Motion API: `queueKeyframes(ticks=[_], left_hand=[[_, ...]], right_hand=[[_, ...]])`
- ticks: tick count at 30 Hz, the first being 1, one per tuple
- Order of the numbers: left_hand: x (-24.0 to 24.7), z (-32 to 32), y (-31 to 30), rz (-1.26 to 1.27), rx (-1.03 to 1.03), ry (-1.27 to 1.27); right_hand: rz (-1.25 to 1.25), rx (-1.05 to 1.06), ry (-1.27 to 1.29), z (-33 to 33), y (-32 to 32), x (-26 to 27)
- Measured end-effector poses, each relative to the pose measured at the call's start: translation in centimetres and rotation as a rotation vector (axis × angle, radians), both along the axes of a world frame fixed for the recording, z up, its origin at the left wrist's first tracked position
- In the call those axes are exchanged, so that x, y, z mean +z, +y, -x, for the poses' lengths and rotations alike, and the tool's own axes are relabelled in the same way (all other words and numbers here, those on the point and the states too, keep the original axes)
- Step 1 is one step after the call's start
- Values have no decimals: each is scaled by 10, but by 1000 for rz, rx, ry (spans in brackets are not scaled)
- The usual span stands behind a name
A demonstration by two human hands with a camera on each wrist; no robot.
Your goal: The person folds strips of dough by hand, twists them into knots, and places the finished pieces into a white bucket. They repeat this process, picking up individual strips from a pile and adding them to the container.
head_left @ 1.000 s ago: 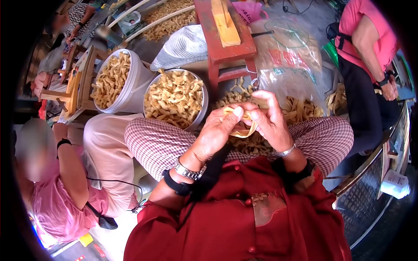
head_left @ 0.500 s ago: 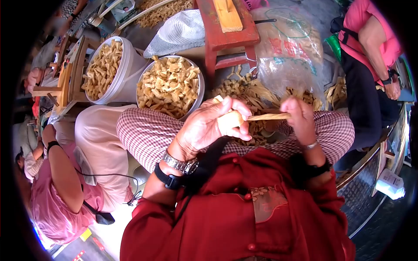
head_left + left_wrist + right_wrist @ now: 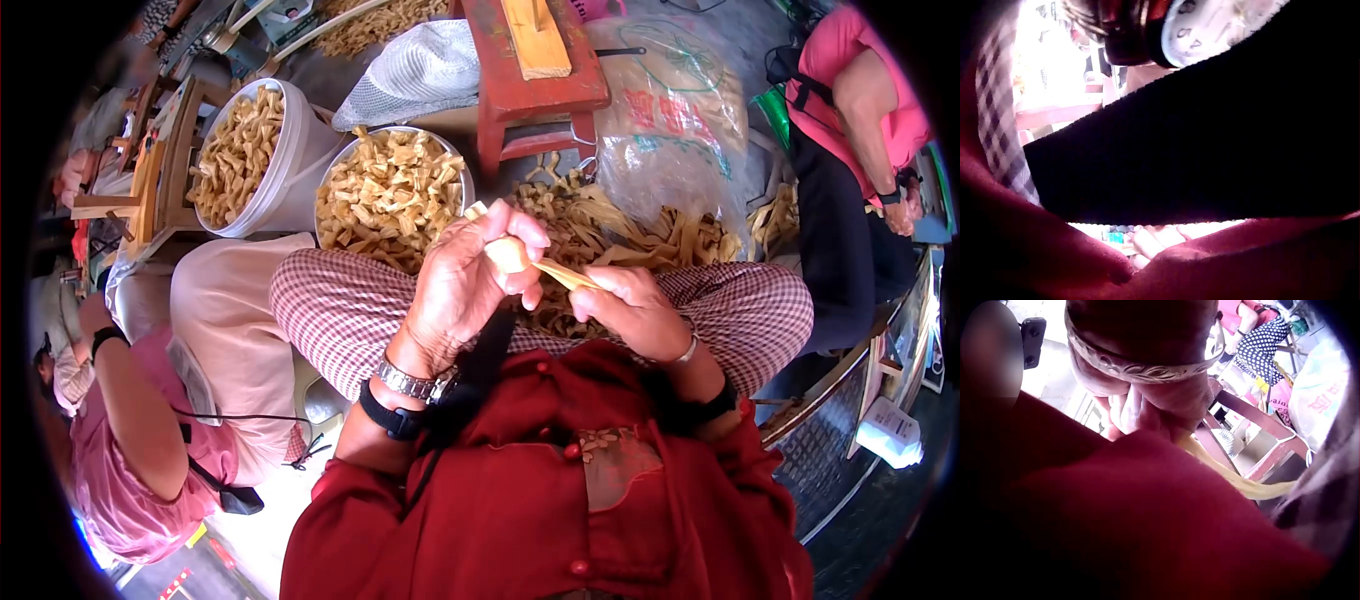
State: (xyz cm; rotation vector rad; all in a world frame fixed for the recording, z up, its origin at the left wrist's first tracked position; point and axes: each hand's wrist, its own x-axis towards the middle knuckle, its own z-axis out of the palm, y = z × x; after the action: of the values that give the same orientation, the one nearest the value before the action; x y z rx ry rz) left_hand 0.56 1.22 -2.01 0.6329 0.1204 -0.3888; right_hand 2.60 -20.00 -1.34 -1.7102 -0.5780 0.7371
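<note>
Over the lap, my left hand grips the rounded, knotted part of a pale tan, flat strip, with a short end poking up past the fingers. From that knot the twisted strip runs down to the right, where my right hand pinches it between thumb and fingers. A length of the strip also hangs from the right hand in the right wrist view. In the left wrist view, a dark band and a watch cover most of the hand.
Ahead on the left stand a steel basin and a white bucket, both full of knotted tan pieces. Loose strips lie before the legs, near a red stool and a clear plastic bag. People sit on both sides.
Both hands were close together around a loop of strip; then the right hand drew out rightward, pulling the strip straight. Now it is lower and nearer the left hand, which keeps hold of the knot.
</note>
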Motion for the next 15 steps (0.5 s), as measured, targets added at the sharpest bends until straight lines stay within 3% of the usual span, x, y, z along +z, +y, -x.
queueKeyframes(ticks=[3, 8, 10, 11, 15], left_hand=[[-3, -2, 6, 35, 10, -1], [16, -10, -6, -322, -15, 12], [13, -8, -7, -506, -132, -59], [13, -7, -14, -547, -71, 16], [13, -10, -11, -546, -29, 48]], right_hand=[[17, -9, 26, -1, -9, 3], [-5, -114, -74, -5, -8, -7], [5, -128, -99, -4, -6, -16], [5, -126, -118, -4, -6, -21], [25, -96, -121, -2, -8, -22]])
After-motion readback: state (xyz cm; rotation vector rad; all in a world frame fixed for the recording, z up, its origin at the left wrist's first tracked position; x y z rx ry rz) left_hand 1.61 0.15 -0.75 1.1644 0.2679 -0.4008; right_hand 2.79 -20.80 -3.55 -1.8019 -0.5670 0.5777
